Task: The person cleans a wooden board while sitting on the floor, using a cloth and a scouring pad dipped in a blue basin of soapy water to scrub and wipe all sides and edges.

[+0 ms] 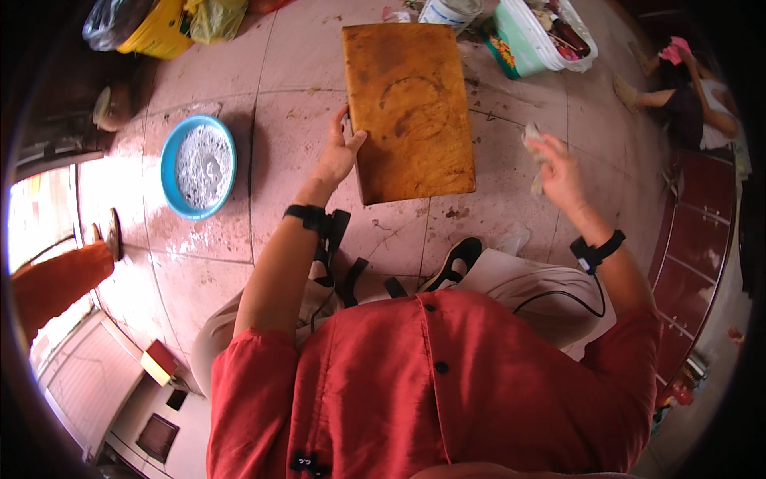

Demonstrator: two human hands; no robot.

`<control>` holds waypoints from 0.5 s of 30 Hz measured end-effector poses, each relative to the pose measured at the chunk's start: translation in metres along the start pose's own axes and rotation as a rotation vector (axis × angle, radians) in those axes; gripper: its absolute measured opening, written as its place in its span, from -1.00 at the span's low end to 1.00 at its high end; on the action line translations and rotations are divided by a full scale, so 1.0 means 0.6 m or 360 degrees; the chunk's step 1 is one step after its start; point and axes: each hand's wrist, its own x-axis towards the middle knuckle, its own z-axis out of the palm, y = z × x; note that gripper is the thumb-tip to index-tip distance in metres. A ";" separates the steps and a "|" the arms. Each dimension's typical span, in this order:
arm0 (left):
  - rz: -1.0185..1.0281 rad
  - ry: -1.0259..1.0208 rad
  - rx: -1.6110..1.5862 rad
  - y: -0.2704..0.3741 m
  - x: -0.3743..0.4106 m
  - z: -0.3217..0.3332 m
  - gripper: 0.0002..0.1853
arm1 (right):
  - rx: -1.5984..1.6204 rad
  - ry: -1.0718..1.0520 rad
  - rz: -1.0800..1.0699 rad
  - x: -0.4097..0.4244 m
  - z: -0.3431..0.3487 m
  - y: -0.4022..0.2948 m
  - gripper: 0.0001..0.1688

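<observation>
A rectangular, orange-brown wooden board [413, 114] with dark ring-like stains is upright or tilted in front of me. My left hand [339, 153] grips its left edge, the thumb lying on the face and the fingers mostly hidden behind. To the right of the board, apart from it, my right hand [561, 173] holds a crumpled, pale cloth [532, 139]; both look blurred. On the tiled floor to the left sits a blue basin [168, 173] of sudsy water [206, 155]. Black bands with devices circle both my wrists.
Beyond the board stand a white bucket [450, 13] and a green-and-white tub [514, 42] full of odds and ends. A yellow bag [157, 33] lies at upper left. One person [697, 102] sits at right near red cabinets [697, 209]; another's leg [66, 275] shows at left.
</observation>
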 end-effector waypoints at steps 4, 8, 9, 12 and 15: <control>0.0431 0.0359 0.0356 -0.021 0.021 0.031 -0.29 | 0.0920 0.0310 0.0272 0.082 0.016 -0.036 -0.61; 0.0441 0.0542 0.0680 0.008 0.028 0.069 -0.26 | 0.1742 -0.0109 0.0790 0.087 0.180 -0.080 -0.36; 0.0372 0.0510 0.0809 0.033 0.020 0.077 -0.24 | 0.1713 0.0173 0.0501 0.080 0.232 -0.078 -0.31; 0.0312 0.0534 0.1094 0.024 0.010 0.072 -0.21 | 0.2259 0.0349 0.0156 0.128 0.307 -0.051 -0.26; 0.0129 0.0492 0.1267 0.038 0.006 0.067 -0.21 | 0.2550 0.0267 0.0238 0.242 0.251 -0.041 -0.29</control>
